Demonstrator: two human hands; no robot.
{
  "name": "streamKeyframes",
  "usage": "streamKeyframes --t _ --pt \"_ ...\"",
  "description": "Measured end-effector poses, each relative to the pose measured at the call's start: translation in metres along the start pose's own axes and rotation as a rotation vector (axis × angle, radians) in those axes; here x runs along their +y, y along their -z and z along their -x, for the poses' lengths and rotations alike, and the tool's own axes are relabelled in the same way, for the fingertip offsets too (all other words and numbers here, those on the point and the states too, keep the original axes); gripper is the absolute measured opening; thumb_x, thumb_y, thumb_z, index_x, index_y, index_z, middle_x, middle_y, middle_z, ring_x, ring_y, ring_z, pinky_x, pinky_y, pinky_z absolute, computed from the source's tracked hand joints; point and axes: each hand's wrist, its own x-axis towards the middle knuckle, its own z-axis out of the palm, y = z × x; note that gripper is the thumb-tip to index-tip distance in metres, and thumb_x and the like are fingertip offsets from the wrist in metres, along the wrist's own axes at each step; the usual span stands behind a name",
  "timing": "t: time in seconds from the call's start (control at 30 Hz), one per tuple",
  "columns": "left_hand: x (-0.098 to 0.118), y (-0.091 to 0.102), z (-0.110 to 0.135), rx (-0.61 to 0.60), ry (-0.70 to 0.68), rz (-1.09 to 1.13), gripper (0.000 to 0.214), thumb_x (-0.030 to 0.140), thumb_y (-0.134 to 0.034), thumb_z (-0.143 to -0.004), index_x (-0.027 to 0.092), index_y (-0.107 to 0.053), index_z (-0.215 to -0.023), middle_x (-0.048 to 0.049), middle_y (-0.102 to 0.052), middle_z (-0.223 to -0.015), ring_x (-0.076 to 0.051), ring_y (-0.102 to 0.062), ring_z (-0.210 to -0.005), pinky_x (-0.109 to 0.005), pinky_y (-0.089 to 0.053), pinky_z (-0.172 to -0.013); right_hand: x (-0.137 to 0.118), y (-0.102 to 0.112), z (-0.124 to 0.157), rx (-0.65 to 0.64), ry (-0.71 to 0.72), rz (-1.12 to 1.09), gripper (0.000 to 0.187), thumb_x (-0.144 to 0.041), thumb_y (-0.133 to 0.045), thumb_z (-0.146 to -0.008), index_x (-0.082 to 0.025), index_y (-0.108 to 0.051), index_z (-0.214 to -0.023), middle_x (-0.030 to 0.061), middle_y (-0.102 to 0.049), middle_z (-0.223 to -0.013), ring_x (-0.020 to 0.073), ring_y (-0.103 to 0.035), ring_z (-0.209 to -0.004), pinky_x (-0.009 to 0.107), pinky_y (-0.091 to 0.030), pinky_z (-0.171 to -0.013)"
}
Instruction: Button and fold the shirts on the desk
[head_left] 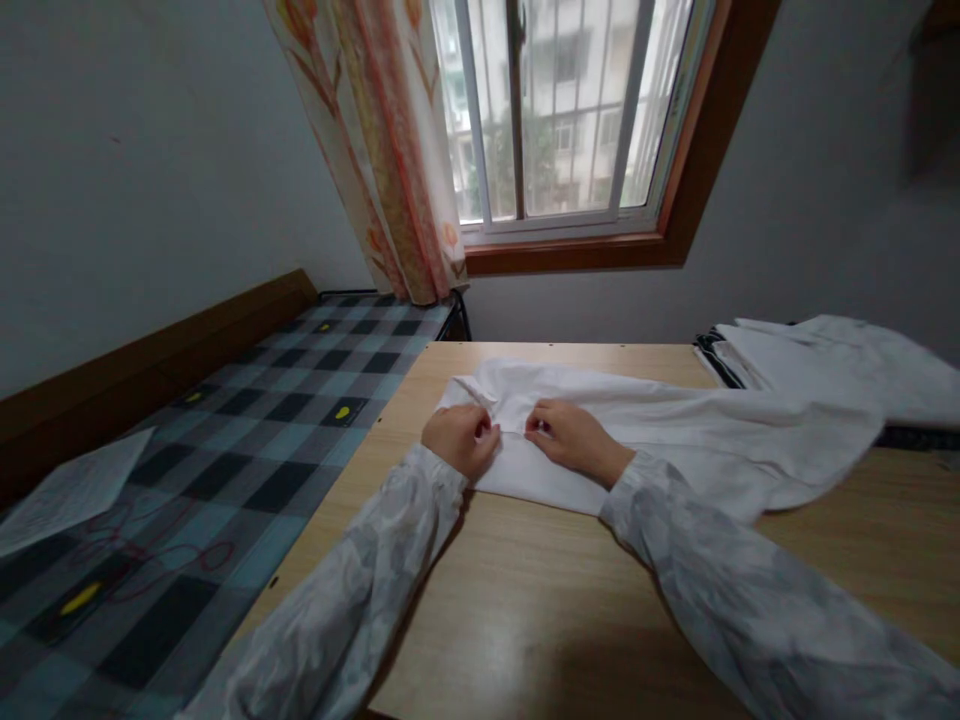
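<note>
A white cloth garment [697,420] lies spread lengthwise over the wooden table, its kind not plain to see. My left hand [463,440] pinches the fabric near its left end, thumb and fingers pressed together. A short way to the right, my right hand [574,438] also pinches the cloth, with its fingers curled. Between the two hands a crease or seam runs across the white fabric. The far right part of the garment is loosely bunched and wrinkled.
The wooden table [517,600] stands beside a bed with a checked sheet [300,440]. On the bed lie a paper [82,485] and a thin red cord [150,553]. Folded white fabrics [840,360] are stacked at the back right. A curtain [390,150] hangs by the window.
</note>
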Motion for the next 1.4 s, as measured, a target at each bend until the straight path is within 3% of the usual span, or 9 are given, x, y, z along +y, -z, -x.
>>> streamKeyframes --t 0.1,0.23,0.33,0.47,0.6,0.9,1.07,1.27,1.4 --pt "0.030 -0.009 0.000 -0.098 0.091 0.003 0.026 0.046 -0.066 -0.094 0.022 -0.069 -0.083 -0.0061 -0.073 -0.086 -0.024 -0.067 -0.078 -0.035 -0.041 -0.070 0.006 -0.005 -0.001 0.033 -0.049 -0.074 0.007 -0.016 -0.068 -0.095 -0.018 -0.072 -0.090 0.0063 -0.072 -0.092 0.0203 -0.062 -0.085 0.031 -0.044 -0.078" --pt "0.047 -0.027 -0.005 0.018 0.109 0.206 0.030 0.052 -0.066 -0.096 0.023 -0.074 -0.098 -0.0047 -0.073 -0.096 -0.019 -0.066 -0.077 -0.032 -0.040 -0.064 0.020 -0.015 -0.004 0.111 -0.168 -0.310 0.009 -0.018 -0.064 -0.096 -0.018 -0.069 -0.089 0.0048 -0.072 -0.087 0.0196 -0.062 -0.081 0.031 -0.044 -0.076" --pt "0.044 -0.037 -0.009 0.103 0.049 0.387 0.026 0.049 -0.067 -0.098 0.025 -0.076 -0.100 -0.0023 -0.071 -0.097 -0.015 -0.064 -0.074 -0.029 -0.043 -0.066 0.026 -0.017 -0.005 0.092 -0.163 -0.483 0.015 -0.027 -0.059 -0.100 -0.018 -0.068 -0.091 0.0037 -0.071 -0.087 0.0197 -0.062 -0.083 0.032 -0.045 -0.077" --pt "0.036 -0.042 -0.010 0.118 -0.012 0.467 0.017 0.039 -0.072 -0.095 0.024 -0.079 -0.095 -0.0013 -0.070 -0.091 -0.014 -0.061 -0.070 -0.029 -0.045 -0.068 0.026 -0.014 -0.004 0.077 -0.139 -0.573 0.019 -0.034 -0.057 -0.100 -0.019 -0.066 -0.092 0.0026 -0.069 -0.087 0.0194 -0.061 -0.082 0.032 -0.045 -0.077" --pt "0.032 -0.045 -0.011 0.118 0.013 0.515 0.016 0.037 -0.076 -0.093 0.023 -0.082 -0.090 -0.0012 -0.068 -0.083 -0.014 -0.061 -0.069 -0.030 -0.045 -0.068 0.023 -0.013 -0.003 0.076 -0.134 -0.556 0.020 -0.035 -0.057 -0.101 -0.019 -0.066 -0.092 0.0022 -0.068 -0.086 0.0191 -0.060 -0.082 0.032 -0.044 -0.076" --pt "0.024 -0.059 -0.015 0.159 -0.108 0.774 0.008 0.025 -0.075 -0.093 0.020 -0.081 -0.090 -0.0033 -0.070 -0.086 -0.014 -0.062 -0.072 -0.028 -0.048 -0.068 0.024 -0.014 -0.003 0.083 -0.111 -0.519 0.016 -0.030 -0.057 -0.101 -0.020 -0.065 -0.092 0.0020 -0.068 -0.086 0.0191 -0.060 -0.081 0.032 -0.044 -0.076" --pt "0.029 -0.056 -0.012 0.069 -0.220 0.844 0.013 0.031 -0.071 -0.097 0.022 -0.080 -0.097 -0.0048 -0.070 -0.093 -0.015 -0.061 -0.075 -0.029 -0.047 -0.067 0.027 -0.023 -0.005 0.180 -0.138 -0.387 0.011 -0.025 -0.057 -0.099 -0.021 -0.062 -0.090 0.0026 -0.067 -0.087 0.0196 -0.059 -0.082 0.032 -0.043 -0.076" --pt "0.028 -0.056 -0.014 0.166 -0.082 0.751 0.008 0.026 -0.063 -0.095 0.021 -0.062 -0.089 -0.0020 -0.062 -0.088 -0.017 -0.058 -0.080 -0.032 -0.047 -0.074 0.030 0.008 0.001 0.398 -0.260 -0.357 0.017 -0.034 -0.058 -0.102 -0.021 -0.066 -0.095 0.0024 -0.067 -0.086 0.0194 -0.057 -0.076 0.033 -0.043 -0.072" --pt "0.026 -0.057 -0.016 0.138 -0.058 0.704 0.011 0.027 -0.058 -0.095 0.022 -0.057 -0.086 -0.0019 -0.059 -0.086 -0.019 -0.055 -0.080 -0.033 -0.045 -0.073 0.032 0.042 0.029 0.201 -0.116 -0.136 0.016 -0.035 -0.064 -0.100 -0.021 -0.069 -0.097 0.0047 -0.070 -0.091 0.0209 -0.060 -0.082 0.033 -0.044 -0.076"
